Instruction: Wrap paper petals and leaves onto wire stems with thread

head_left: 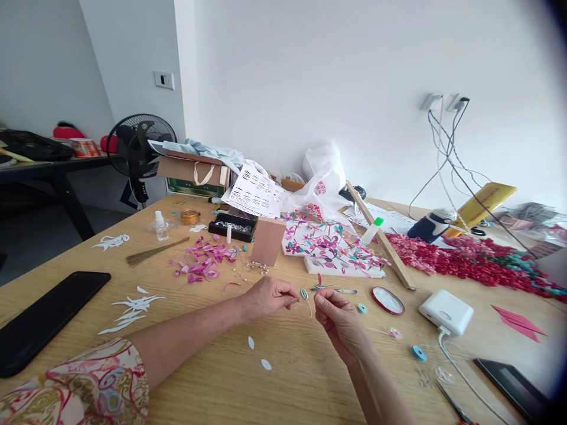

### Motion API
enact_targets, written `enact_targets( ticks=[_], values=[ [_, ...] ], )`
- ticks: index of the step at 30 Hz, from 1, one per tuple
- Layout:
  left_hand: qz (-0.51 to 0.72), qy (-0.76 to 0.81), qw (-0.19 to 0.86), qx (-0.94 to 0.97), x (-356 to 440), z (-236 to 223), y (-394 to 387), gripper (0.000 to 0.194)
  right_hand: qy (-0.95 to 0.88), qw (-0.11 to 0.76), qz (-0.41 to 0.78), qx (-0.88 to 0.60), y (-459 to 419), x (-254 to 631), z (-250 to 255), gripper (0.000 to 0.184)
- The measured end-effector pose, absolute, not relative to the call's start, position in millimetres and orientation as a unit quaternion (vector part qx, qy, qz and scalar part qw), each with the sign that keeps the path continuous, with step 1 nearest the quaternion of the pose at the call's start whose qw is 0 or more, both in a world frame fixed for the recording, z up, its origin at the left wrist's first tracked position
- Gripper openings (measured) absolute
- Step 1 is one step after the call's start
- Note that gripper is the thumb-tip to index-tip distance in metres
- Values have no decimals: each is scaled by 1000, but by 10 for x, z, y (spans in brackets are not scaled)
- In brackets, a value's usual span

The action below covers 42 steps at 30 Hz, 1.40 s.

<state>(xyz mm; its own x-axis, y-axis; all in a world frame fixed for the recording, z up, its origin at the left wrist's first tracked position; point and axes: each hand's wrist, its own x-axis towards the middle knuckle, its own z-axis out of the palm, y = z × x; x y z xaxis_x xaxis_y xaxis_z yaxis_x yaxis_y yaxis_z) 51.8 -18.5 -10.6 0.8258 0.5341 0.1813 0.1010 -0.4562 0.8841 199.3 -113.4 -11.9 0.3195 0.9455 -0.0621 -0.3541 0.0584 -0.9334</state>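
Observation:
My left hand (269, 296) is above the table with its thumb and fingers closed in a pinch; what lies between the fingertips is too small to make out. Close by on the right, my right hand (335, 319) pinches a small leaf sprig. A teal leaf (303, 294) with a pale edge shows in the gap between the hands, and a pink leaf (319, 280) rises above my right fingertips. A pale thread (310, 308) dangles beneath the teal leaf. On the tabletop below lie two white leaf-shaped pieces (266, 365).
Behind the hands stand a wooden block (268, 242) and white foam (345, 267) bearing pink-and-teal sprigs. Pink petals (201, 260) lie left. To the right are a red-rimmed round dish (388, 300), thread spools (419, 353), a white charger (446, 311) and scissors (454, 401). A phone (53, 316) lies far left.

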Motion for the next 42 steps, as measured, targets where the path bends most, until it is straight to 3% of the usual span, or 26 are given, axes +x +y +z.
enact_targets(
  ticks=[6,11,15,21,28,34,38,42],
  values=[
    [191,226,440,848,511,-98,-166,22,-321,658,465,-497,-1132,1988,-105,19],
    [323,241,365,839,506,-15,-154,29,-341,640,438,-531,-1157,1967,-97,19],
    [366,201,439,796,525,82,-267,34,-365,622,397,-567,-1147,1939,-98,19],
    [273,143,678,668,633,69,-400,24,-410,604,315,-606,-1123,1887,-81,19],
    [337,171,678,630,756,116,-411,31,-533,513,139,-659,-1204,1849,1,16],
    [323,190,682,628,675,248,-428,30,-487,552,237,-634,-1238,1856,70,18],
    [299,190,687,634,584,287,-411,31,-509,491,398,-584,-1227,1844,54,30],
    [273,218,698,625,519,280,-370,29,-541,466,355,-604,-1207,1890,17,23]
  ],
)
